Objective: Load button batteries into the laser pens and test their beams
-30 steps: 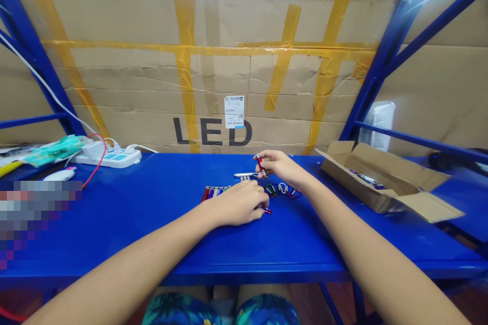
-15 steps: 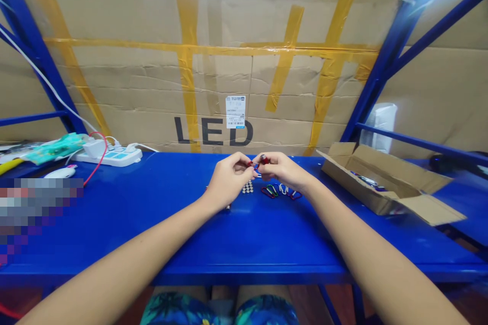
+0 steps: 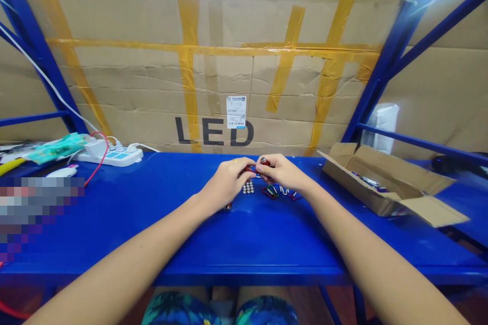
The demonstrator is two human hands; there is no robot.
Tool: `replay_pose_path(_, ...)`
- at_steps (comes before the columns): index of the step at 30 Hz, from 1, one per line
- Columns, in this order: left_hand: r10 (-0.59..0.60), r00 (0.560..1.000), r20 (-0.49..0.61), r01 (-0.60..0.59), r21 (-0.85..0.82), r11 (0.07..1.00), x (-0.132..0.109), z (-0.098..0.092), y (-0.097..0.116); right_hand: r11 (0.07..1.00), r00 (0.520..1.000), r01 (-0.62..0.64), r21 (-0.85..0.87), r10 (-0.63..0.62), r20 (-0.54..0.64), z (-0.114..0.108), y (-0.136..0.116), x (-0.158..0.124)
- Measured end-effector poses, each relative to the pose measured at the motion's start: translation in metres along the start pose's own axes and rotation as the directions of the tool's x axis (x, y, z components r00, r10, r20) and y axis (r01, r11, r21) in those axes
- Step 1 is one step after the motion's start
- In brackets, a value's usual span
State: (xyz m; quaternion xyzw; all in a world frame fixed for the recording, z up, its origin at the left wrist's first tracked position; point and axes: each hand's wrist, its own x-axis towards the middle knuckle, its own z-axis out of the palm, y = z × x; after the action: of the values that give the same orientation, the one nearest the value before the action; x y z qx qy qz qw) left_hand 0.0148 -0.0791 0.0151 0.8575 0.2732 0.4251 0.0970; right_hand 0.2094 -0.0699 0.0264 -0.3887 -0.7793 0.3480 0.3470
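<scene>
Two at once from the head view: left hand [image 3: 224, 181] and right hand [image 3: 285, 170], almost meeting above the tabletop [image 3: 267, 244]! The right is curled tight around a red tube [image 3: 264, 162], its shiny end tipped up past the thumb. Across from it, the left has thumb and fingers pinched together on a red piece [image 3: 249, 168], mostly hidden by the grip; hard to say exactly what it is. The two red things sit side by side, and whether they touch, I can't tell.

Just below the hands, silver discs [image 3: 248, 188] line up in a tight block, and to their right come the clips [image 3: 270, 192]: red, green, silver and a reddish one in a row, under the right hand. A dark stub [image 3: 229, 206] pokes out beneath the left wrist.

Over on the right, an open box [image 3: 381, 205] with shiny bits inside, flaps spread. Far left, a white power strip [image 3: 120, 157] with plugs in it, and behind everything, taped cardboard [image 3: 152, 86] reading LED.
</scene>
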Motion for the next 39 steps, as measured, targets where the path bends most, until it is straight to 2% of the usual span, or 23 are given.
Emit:
replay_pose_path(3, 0.084, 0.996, -0.018, -0.081, 0.124, 0.989, -0.0002, -0.0009, -0.0040, 0.999, 1.000, -0.027, 0.038, 0.026, 0.017, 0.0010, -0.0006, -0.0005)
replay_pose_path(7, 0.135, 0.991, 0.004, -0.133, 0.188, 0.973, -0.0022, -0.0004, -0.0062, 0.999, 0.999, -0.036, 0.040, 0.036, 0.011, 0.0024, 0.0006, 0.0000)
replay_pose_path(14, 0.138, 0.988, 0.063, -0.149, 0.236, 0.960, -0.0048, -0.0024, -0.0049, 0.995, 0.998, -0.064, 0.074, 0.062, 0.026, 0.0037, -0.0003, -0.0006)
replay_pose_path(20, 0.147, 0.987, 0.071, -0.161, 0.267, 0.950, -0.0060, -0.0015, -0.0072, 0.994, 0.998, -0.056, 0.089, 0.053, 0.042, 0.0050, -0.0019, 0.0005)
replay_pose_path(22, 0.159, 0.985, 0.066, -0.171, 0.244, 0.955, -0.0055, -0.0024, -0.0071, 0.996, 1.000, -0.016, 0.086, 0.016, -0.002, 0.0049, -0.0029, 0.0017)
replay_pose_path(24, 0.160, 0.985, 0.060, -0.170, 0.219, 0.961, -0.0047, -0.0037, -0.0060, 0.997, 0.994, 0.016, 0.073, -0.008, -0.109, 0.0038, -0.0040, 0.0032)
replay_pose_path(26, 0.156, 0.986, 0.051, -0.163, 0.193, 0.968, -0.0039, -0.0047, -0.0043, 0.997, 0.972, 0.009, 0.076, 0.009, -0.234, 0.0020, -0.0046, 0.0044)
replay_pose_path(28, 0.148, 0.988, 0.047, -0.154, 0.166, 0.974, -0.0032, -0.0050, -0.0021, 0.990, 0.952, -0.006, 0.141, 0.049, -0.302, 0.0002, -0.0047, 0.0050)
replay_pose_path(34, 0.105, 0.994, 0.027, -0.106, 0.075, 0.992, -0.0023, -0.0044, 0.0022, 0.913, 0.944, 0.046, 0.405, 0.093, -0.316, -0.0007, -0.0066, 0.0039)
replay_pose_path(39, 0.097, 0.995, 0.026, -0.098, 0.028, 0.995, -0.0018, -0.0050, 0.0016, 0.885, 0.947, 0.090, 0.456, 0.066, -0.314, -0.0007, -0.0074, 0.0037)
